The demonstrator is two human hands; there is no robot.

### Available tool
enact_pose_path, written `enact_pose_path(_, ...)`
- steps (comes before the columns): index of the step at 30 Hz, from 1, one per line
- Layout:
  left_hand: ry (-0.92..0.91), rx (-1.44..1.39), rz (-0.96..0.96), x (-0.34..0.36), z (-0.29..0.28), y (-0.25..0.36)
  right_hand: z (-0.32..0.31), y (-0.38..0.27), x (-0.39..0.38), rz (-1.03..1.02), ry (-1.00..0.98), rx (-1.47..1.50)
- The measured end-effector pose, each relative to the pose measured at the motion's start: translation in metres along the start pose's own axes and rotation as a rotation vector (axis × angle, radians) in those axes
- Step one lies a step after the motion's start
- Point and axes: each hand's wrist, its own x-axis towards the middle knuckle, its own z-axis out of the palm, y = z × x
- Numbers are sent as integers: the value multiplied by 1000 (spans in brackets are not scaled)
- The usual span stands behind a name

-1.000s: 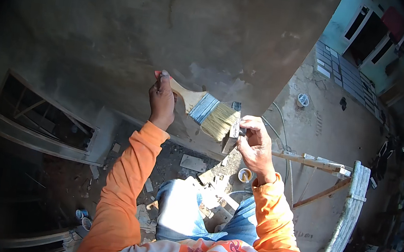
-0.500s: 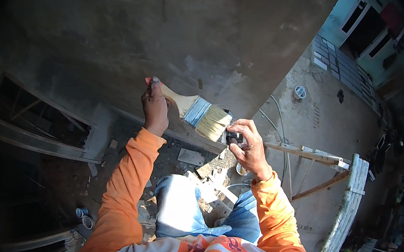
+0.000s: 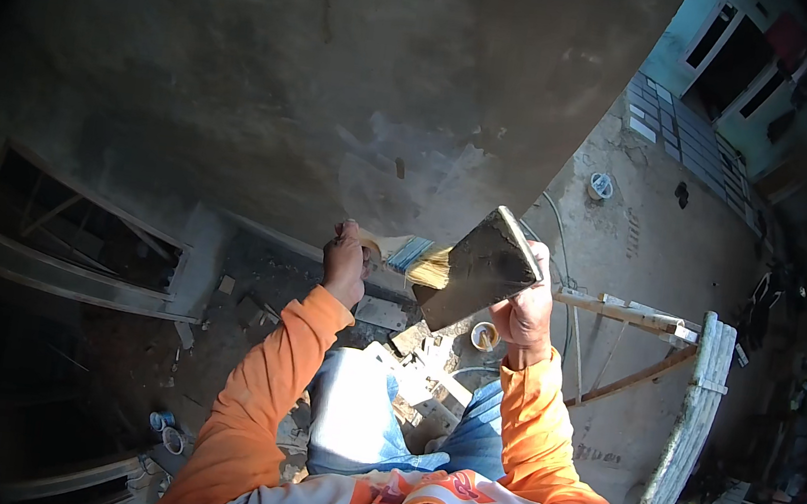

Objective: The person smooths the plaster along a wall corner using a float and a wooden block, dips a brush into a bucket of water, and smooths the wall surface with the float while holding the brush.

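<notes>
My left hand (image 3: pixel 346 263) is closed round the wooden handle of a wide paintbrush (image 3: pixel 430 264) with pale bristles and a metal band. The bristles point right and meet the left part of a plastering float (image 3: pixel 482 267), a dark, flat rectangular plate with a lighter edge. Behind that float, my right hand (image 3: pixel 527 313) grips it from the right side; most of its fingers are hidden by the plate. Both tools are held in front of a grey plastered wall (image 3: pixel 275 65), which has lighter smears low near its right corner.
Below lie rubble, wood scraps and a small tub (image 3: pixel 485 337). A pole scaffold (image 3: pixel 690 418) stands at right, with a bucket (image 3: pixel 600 186) on the concrete beyond. Window frames (image 3: pixel 88 279) line the left, and cans (image 3: pixel 172 439) sit at lower left.
My left hand has come down and right with the brush, which is now more level. My right hand has raised and turned the float, so its flat face shows.
</notes>
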Motion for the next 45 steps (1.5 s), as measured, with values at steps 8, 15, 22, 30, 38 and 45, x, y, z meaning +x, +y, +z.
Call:
enact_pose_path(8,-106,-82,-268,21,-44,-28,-20,-48,7,-215,25,-21)
enact_pose_path(15,-27,-389,257,16,4,-5,-22,33,-29,319,497,142)
enact_pose_path(22,242,225,1004,33,-46,29,21,-27,1,165,387,191)
enact_pose_path(30,-293,434,1645,-36,38,218,134,-165,95,-982,218,-1355)
enact_pose_path(38,-260,415,2079,-89,164,389,287,-255,240,-1596,390,-1881)
enact_pose_path(45,-241,101,2296,-58,183,432,192,-145,217,-1308,325,-2068)
